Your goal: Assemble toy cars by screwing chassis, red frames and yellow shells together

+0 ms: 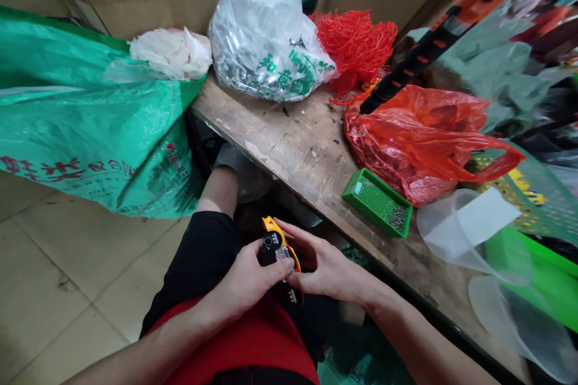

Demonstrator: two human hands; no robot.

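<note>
Pliers (276, 239) with yellow and black handles sit in both your hands, held over your lap just off the near edge of the bench. Your left hand (250, 283) wraps the tool from the left, its fingers closed around the body, and your right hand (323, 267) grasps it from the right, with its fingertips (289, 230) lying across the yellow top. A small silver piece (282, 254) shows at the tool between your hands; you cannot tell whether it belongs to the tool. Your black shorts (208, 252) and red shirt (235, 337) lie beneath your hands.

A worn wooden workbench (280, 150) runs off to the far right of them. Nearest your hands on it sits a green plastic tray (377, 201) with small metal pieces heaped in one corner. Farther along lie a red plastic bag (419, 144), a clear bag of silvery parts (266, 42) and a tangle of red netting (356, 48). Frosted plastic cups (465, 228) lie at the right, and a green woven sack (90, 126) hangs at the left above the tiled floor (67, 277).
</note>
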